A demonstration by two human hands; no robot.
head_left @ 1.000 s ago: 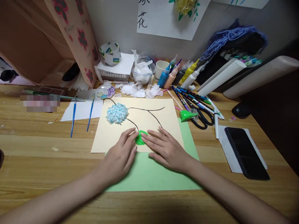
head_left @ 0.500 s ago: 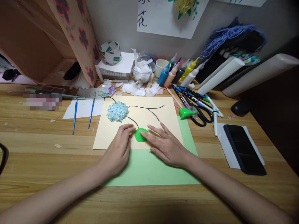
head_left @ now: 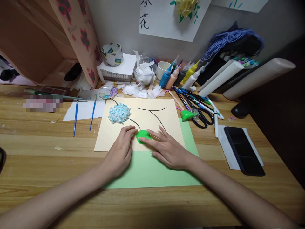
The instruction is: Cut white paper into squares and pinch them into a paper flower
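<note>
Head view: right hand (head_left: 169, 149) spread wide with fingertips on green clay (head_left: 142, 134), left hand (head_left: 120, 151) loosely cupped at its 8 o'clock, seemingly steadying it.

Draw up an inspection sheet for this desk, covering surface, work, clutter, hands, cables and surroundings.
Surface: wooden desk; a cream sheet overlaps a green sheet.
Work: green clay lies flattened near the cream sheet's near edge; a blue flower and black lines are farther back.
Clutter: paper scraps, bottles and pens along the back; scissors at right, brushes at left.
Right hand: fingers spread, a fingertip over the clay.
Left hand: fingers curved by the clay's left edge; contact unclear.
Cables: nothing seen, only bunched blue cord.
Surroundings: grey wall behind, bearing a flower picture.
</note>
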